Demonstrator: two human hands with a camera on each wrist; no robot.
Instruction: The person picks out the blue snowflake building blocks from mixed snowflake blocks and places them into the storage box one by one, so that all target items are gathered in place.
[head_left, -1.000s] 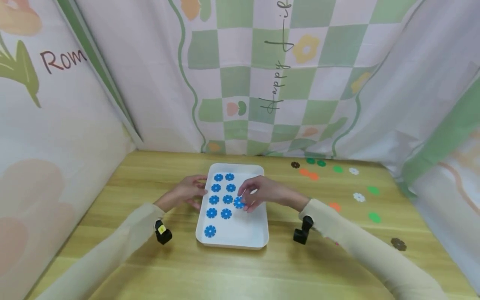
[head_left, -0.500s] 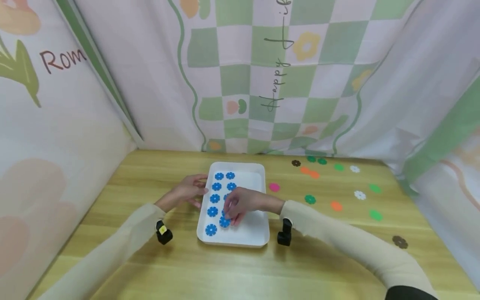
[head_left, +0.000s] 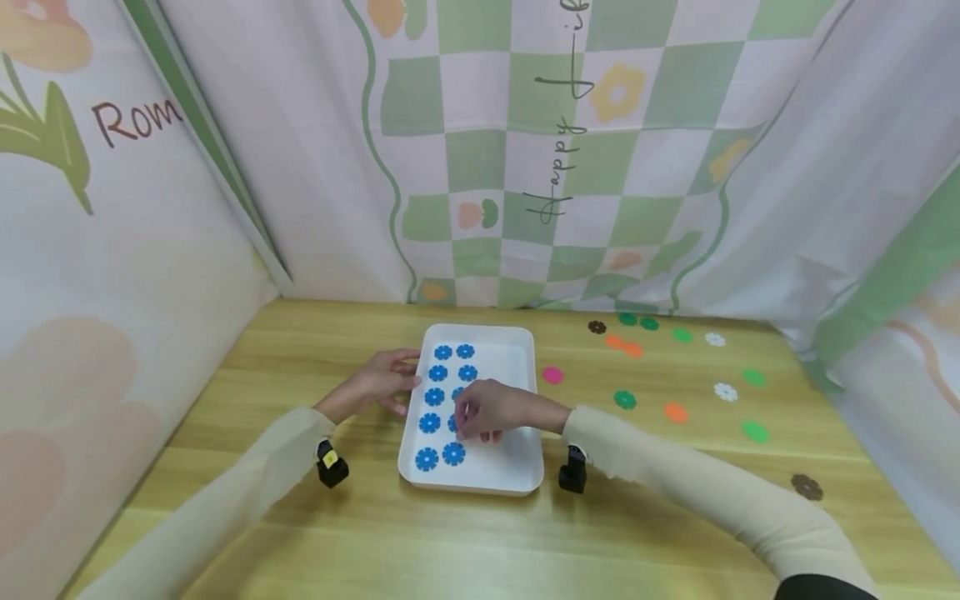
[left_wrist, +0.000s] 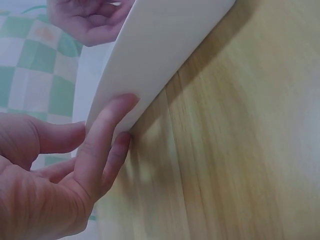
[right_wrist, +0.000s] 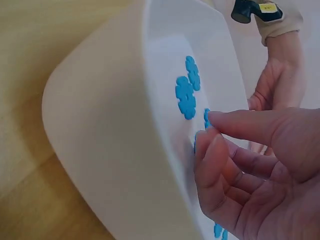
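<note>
A white rectangular tray (head_left: 504,467) holds several blue flower-shaped notched discs (head_left: 430,423), laid in two columns along its left half. My left hand (head_left: 378,379) rests at the tray's left side. In the left wrist view, its fairly straight fingers (left_wrist: 95,145) touch the outer wall, with the thumb at the rim. Over the second column hovers my right hand (head_left: 495,408), hiding some discs. Its thumb and loosely bent fingers come close together in the right wrist view, near a blue disc (right_wrist: 207,119), with no disc visibly held. The column's nearest disc (head_left: 453,454) lies flat on the tray.
To the tray's right, loose discs lie scattered on the wooden table (head_left: 480,550): a pink one (head_left: 552,375), a dark green one (head_left: 625,400), a brown one (head_left: 807,487), plus several orange, white and light green ones. Curtains (head_left: 517,167) stand behind.
My right hand carried a blue disc from the tray's middle to the near end of the second column, let go of it, then drew slightly back. My left hand stayed at the tray's side.
</note>
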